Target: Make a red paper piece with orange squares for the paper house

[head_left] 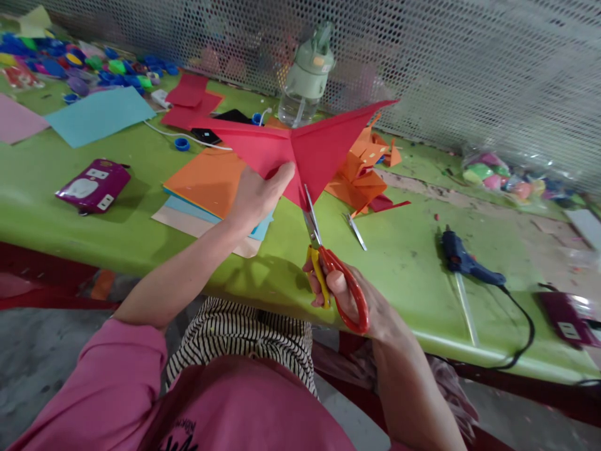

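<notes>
One folded red paper (326,147) hangs above the tabletop (394,263), back from its near edge, pinched by left hand (257,195), right hand (345,299) curled around scissors (325,252), blades (314,218) slightly parted; slack pinch could buckle it, skewing the cut.

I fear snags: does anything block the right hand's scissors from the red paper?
Nothing visible: the scissors reach the red paper at its lower edge; the left hand holds it left of their tips.
</notes>
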`<state>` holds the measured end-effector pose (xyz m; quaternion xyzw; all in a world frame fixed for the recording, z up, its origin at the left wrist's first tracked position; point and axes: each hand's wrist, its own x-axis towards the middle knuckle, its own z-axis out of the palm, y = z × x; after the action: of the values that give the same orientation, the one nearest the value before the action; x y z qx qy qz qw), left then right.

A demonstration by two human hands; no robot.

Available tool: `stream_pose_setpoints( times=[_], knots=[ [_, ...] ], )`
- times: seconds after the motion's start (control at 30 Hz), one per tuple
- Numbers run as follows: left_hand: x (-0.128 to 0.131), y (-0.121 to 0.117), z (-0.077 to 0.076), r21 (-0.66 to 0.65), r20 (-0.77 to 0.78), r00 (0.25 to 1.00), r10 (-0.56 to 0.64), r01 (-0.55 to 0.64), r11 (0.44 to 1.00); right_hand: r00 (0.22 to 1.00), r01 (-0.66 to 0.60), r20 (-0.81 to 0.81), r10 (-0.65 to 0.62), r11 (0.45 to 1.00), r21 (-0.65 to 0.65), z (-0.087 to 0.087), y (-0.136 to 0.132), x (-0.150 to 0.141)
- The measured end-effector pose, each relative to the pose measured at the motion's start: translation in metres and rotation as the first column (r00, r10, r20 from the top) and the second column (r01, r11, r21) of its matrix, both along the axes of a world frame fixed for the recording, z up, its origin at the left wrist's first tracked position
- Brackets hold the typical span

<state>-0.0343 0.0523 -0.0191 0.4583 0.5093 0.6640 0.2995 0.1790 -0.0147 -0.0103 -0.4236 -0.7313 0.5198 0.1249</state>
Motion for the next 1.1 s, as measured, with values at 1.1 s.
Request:
stream_pose_setpoints(
  times=[1.1],
  knots=[
    [0.008,-0.004,0.000,-0.073,0.027,0.998,-0.053,0.055,0.996,0.999,0.039,0.032,-0.039,0.999,-0.003,0.006,0.004,-0.004]
  ],
)
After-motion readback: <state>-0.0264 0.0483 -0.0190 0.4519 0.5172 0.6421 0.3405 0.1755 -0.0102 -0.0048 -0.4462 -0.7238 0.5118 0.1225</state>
